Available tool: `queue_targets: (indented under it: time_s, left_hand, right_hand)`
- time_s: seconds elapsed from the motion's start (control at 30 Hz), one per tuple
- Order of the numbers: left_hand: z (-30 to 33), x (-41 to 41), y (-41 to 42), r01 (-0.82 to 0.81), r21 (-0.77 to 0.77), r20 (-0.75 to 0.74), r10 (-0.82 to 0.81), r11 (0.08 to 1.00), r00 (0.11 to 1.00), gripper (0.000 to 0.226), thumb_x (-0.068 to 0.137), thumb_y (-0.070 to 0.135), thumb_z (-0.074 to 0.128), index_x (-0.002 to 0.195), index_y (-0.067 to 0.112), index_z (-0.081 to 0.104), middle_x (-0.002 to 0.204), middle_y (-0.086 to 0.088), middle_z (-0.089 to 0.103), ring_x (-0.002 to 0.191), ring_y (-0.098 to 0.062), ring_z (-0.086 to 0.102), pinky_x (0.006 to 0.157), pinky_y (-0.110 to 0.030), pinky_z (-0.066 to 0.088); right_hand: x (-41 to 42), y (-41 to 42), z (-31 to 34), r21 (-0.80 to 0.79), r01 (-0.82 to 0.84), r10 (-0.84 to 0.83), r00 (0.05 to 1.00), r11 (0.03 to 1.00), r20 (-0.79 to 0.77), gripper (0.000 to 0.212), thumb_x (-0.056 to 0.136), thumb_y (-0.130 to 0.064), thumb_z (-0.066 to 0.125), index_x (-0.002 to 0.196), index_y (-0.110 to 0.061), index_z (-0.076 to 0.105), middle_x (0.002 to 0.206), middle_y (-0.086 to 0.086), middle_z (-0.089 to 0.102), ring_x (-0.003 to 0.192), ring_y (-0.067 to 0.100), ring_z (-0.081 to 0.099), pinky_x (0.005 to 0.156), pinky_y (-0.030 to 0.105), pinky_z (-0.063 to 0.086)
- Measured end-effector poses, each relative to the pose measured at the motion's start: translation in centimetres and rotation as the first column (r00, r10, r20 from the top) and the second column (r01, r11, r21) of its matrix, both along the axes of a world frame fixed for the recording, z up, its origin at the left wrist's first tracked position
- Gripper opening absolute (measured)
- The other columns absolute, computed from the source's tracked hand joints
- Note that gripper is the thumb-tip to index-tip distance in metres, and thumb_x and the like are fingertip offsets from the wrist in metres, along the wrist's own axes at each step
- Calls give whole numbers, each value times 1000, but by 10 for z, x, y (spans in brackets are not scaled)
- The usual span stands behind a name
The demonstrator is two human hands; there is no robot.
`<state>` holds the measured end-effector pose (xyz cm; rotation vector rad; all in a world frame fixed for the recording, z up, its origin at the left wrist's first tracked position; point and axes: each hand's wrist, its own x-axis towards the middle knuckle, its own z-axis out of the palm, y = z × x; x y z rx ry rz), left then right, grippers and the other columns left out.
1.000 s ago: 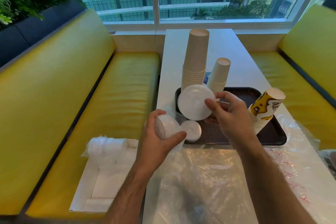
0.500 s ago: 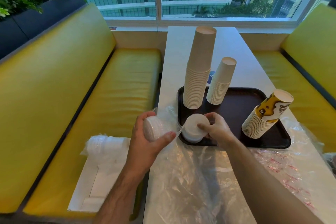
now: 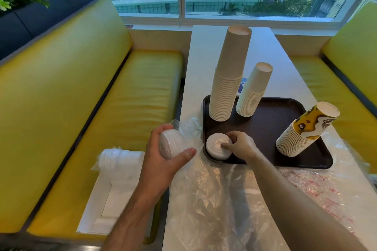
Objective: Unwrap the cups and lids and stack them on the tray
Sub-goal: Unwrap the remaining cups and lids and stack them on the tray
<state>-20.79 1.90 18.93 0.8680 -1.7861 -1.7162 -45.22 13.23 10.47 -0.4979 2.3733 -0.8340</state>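
Note:
A dark brown tray [image 3: 269,120] lies on the white table. On it stand a tall stack of plain cups [image 3: 228,79], a shorter white stack [image 3: 254,89] and a leaning stack of yellow-printed cups [image 3: 304,130]. A low pile of white lids [image 3: 217,145] sits in the tray's near left corner. My right hand [image 3: 238,144] rests its fingers on that pile's right side. My left hand [image 3: 163,157] grips a stack of white lids [image 3: 170,146] still in a clear plastic sleeve [image 3: 186,128], held left of the tray.
Crumpled clear wrap [image 3: 224,199] covers the near table. A wrapped roll of lids [image 3: 118,159] lies on an open white box [image 3: 110,199] on the yellow bench [image 3: 122,108] to the left. Another yellow bench [image 3: 350,79] stands on the right, a window behind.
My right hand brought a lid down from in front of the cups onto the pile in the tray's corner and stays on it. My left hand keeps holding the wrapped lids.

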Motion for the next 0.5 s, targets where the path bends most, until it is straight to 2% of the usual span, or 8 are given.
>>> queue_targets:
  time_s: [0.07,0.17,0.23,0.3,0.5]
  left_hand:
    - [0,0,-1,-1,0,2,1,1000,1000,79,48,58,88,118,54,51,126,-1,56,112,-28,63,85,-52,61]
    - [1,0,-2,-3,-2,6,3,1000,1000,80,47,59,88,118,55,51,127,0,56,113,-28,63,85,-52,61]
    - [2,-1,-2,0,0,4,0,1000,1000,80,47,58,88,118,55,51,127,-1,55,112,-28,63,85,-52,61]
    - [2,-1,0,1,5,-2,-1,1000,1000,81,47,58,88,119,54,51,127,-2,55,112,-29,63,84,-53,61]
    - [5,-3,3,28,25,-14,-28,999,1000,89,46,56,89,124,56,45,128,3,53,114,-27,62,85,-51,62]
  right_hand:
    - [-1,-1,-1,34,-23,24,999,999,-40,63,86,-32,80,142,-17,55,135,6,60,118,21,57,97,37,53]
    - [2,-3,3,81,-68,79,986,994,-147,71,84,-40,79,147,-25,48,145,8,47,130,28,48,110,41,44]
    - [8,-3,7,132,-179,205,953,975,-224,73,83,-42,78,148,-34,46,148,3,39,133,30,39,111,42,39]
    - [13,-3,6,175,-254,290,929,951,-228,72,82,-41,80,147,-35,49,147,-2,39,130,28,38,109,39,37]
    - [12,0,-3,133,-215,240,948,967,-208,72,78,-35,87,143,-30,57,144,-4,48,131,19,46,106,30,39]
